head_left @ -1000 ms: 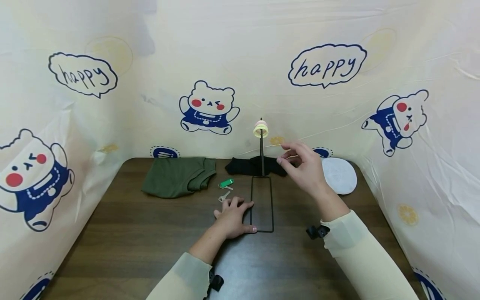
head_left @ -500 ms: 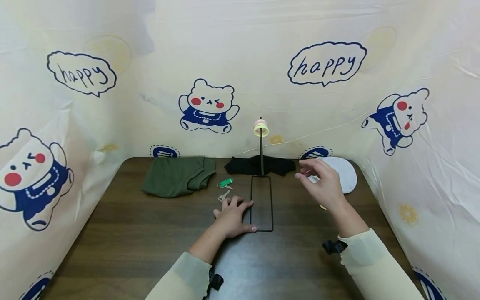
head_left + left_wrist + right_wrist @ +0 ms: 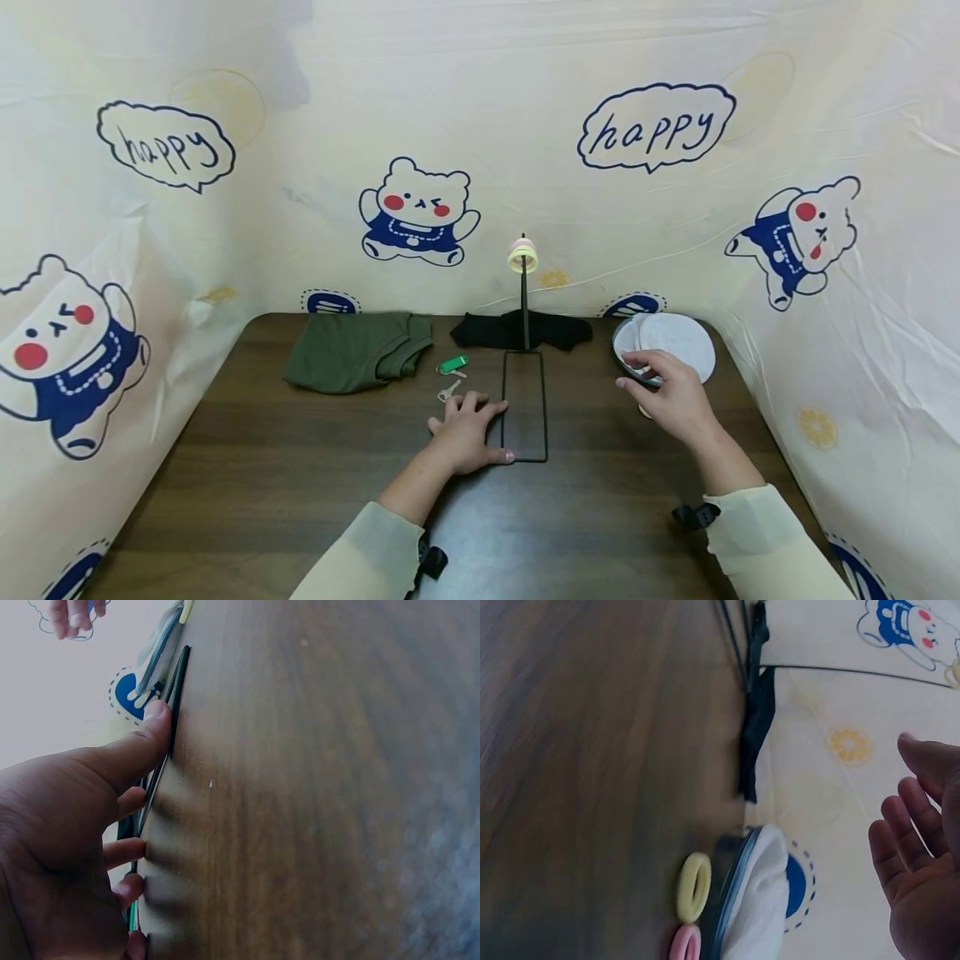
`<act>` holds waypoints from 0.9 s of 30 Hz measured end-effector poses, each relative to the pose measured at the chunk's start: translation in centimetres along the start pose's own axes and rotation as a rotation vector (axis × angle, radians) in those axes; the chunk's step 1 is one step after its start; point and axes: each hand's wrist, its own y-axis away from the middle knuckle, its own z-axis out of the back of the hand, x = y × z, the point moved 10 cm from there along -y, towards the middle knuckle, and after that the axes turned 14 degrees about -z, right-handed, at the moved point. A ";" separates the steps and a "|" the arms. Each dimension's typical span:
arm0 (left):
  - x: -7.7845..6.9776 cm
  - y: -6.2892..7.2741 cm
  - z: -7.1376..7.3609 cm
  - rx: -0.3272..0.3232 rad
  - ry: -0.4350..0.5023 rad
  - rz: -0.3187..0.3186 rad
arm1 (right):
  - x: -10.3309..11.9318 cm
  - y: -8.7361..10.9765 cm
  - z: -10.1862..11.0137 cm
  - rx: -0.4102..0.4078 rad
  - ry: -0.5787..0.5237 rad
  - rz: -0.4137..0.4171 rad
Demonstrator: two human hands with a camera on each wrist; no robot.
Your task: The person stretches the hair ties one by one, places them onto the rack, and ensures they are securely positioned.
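My left hand (image 3: 467, 437) presses on the left side of the black wire stand's flat base (image 3: 546, 408), thumb at the front corner and fingers spread along the edge. The stand's upright (image 3: 524, 300) carries yellow and pink rings (image 3: 522, 243) at its top. My right hand (image 3: 675, 400) is raised at the right with nothing in it, thumb and fingers apart and loosely bent. Beyond it sits a round white cloth item with a dark rim (image 3: 686, 343). A yellow hair tie (image 3: 683, 894) and a pink one (image 3: 676, 946) lie beside that item, mostly hidden by my right hand in the head view.
Dark green folded cloth (image 3: 352, 354) lies at the back left. Keys with a green tag (image 3: 452, 365) are between it and the stand. A black cloth (image 3: 480, 331) lies behind the stand. Printed white fabric (image 3: 300, 108) encloses the back and sides of the wooden table (image 3: 285, 483).
My right hand has moved away from the stand, to the right and nearer to me, uncovering the black cloth's right end and the dark rim. My left hand stays on the base.
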 end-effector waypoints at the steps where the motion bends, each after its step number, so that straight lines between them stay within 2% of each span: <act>1: 0.0 0.0 0.0 -0.001 0.001 -0.001 | -0.2 0.1 0.0 0.010 0.009 0.006; 5: -0.1 0.0 0.0 -0.003 0.008 -0.002 | -1.4 0.5 -0.2 0.051 0.036 0.007; 10: 0.0 0.0 -0.1 -0.006 0.014 0.000 | -3.7 0.8 -0.7 0.110 0.109 -0.042; 17: 0.1 0.0 -0.1 -0.008 0.015 0.004 | -6.4 1.0 -1.7 0.254 0.158 -0.106; 21: 0.2 0.0 -0.1 -0.006 0.011 0.005 | -7.7 1.2 -2.3 0.331 0.224 -0.143; 27: 0.1 -0.1 -0.1 0.000 0.015 0.005 | -9.0 1.4 -2.9 0.397 0.276 -0.171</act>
